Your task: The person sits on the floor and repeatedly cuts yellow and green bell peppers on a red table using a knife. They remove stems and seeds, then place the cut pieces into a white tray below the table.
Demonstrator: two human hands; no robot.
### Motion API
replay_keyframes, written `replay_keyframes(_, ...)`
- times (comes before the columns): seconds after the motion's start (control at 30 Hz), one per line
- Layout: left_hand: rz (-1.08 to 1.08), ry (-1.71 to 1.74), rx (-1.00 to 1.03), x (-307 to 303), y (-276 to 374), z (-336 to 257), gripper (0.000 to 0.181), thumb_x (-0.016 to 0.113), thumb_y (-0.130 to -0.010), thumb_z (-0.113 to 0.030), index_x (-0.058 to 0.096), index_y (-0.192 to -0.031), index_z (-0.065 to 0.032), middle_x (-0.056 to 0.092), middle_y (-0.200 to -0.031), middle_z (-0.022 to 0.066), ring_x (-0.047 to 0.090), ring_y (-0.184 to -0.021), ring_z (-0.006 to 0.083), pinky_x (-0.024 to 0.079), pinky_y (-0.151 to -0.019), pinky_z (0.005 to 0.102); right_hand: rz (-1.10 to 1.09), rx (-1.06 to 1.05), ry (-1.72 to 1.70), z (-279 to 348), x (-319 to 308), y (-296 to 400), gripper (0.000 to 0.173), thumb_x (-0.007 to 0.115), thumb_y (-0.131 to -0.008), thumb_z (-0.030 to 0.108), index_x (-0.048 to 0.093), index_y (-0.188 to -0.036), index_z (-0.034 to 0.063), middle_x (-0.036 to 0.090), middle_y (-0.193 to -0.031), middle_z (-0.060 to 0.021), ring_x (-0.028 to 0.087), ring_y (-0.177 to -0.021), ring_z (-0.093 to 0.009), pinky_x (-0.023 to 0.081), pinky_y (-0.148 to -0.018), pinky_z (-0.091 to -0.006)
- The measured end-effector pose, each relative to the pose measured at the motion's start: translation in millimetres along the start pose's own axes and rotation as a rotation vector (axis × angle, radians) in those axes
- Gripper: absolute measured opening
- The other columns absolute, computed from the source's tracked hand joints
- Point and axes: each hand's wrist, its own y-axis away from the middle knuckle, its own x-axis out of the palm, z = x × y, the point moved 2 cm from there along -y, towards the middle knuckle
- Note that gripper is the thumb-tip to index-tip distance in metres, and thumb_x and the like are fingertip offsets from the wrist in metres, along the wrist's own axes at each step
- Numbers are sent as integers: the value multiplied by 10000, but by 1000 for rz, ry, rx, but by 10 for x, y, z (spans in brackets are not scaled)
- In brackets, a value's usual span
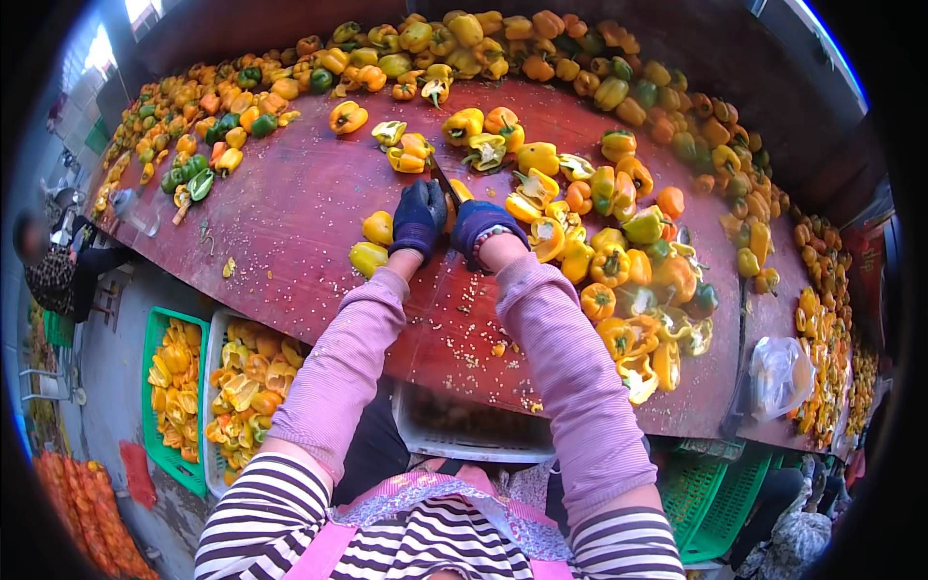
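Both hands wear dark blue gloves and work close together over the red tabletop (pixel 319 217). My right hand (pixel 489 228) grips a knife (pixel 444 177), its dark blade angled away and to the left. Against the blade, just beyond that hand, shows a yellow pepper piece (pixel 462 191). My left hand (pixel 419 219) is curled beside the knife; its fingertips are hidden, so what it holds is unclear. Beyond the blade lies a cut yellow pepper (pixel 410 154). Two yellow peppers, one (pixel 378 228) behind the other (pixel 368 258), sit left of my left hand.
Halved and whole peppers (pixel 609 265) crowd the right side. A long pepper heap (pixel 464 43) lines the far edge. Below left stand a green crate (pixel 151 406) and a white crate (pixel 212 435) of pepper pieces. A plastic bag (pixel 780 377) lies right; a person (pixel 54 275) sits far left.
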Motion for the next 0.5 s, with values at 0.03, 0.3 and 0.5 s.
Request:
replay_keyframes(0.03, 45, 6, 10, -43, -60, 10, 357, 533, -961, -392, 591, -904, -45, 635, -935, 284, 614, -874, 471, 488, -782, 541, -39, -68, -8, 14, -106, 39, 353, 583, -878, 233, 687, -1130, 8, 711, -1013, -227, 715, -908, -364, 580, -787, -446)
replay_keyframes(0.3, 152, -77, 591, 827, -1039, -1072, 510, 589, -912, -360, 542, -1337, -83, 592, -1286, 244, 555, -1215, 382, 448, -1027, 441, -467, 311, -1069, -934, -90, 1374, 169, 582, -930, 150, 615, -1044, 29, 612, -715, -152, 622, -667, -349, 503, -620, -434)
replay_keyframes(0.5, 711, -345, 268, 1547, -1040, -1489, 542, 740, -823, -336, 554, -1302, -165, 590, -1325, 179, 573, -1225, 362, 479, -1017, 454, -767, 80, -802, -1337, 46, 1794, 214, 587, -977, 216, 545, -1101, 46, 603, -684, -49, 601, -541, -115, 498, -444, -266)
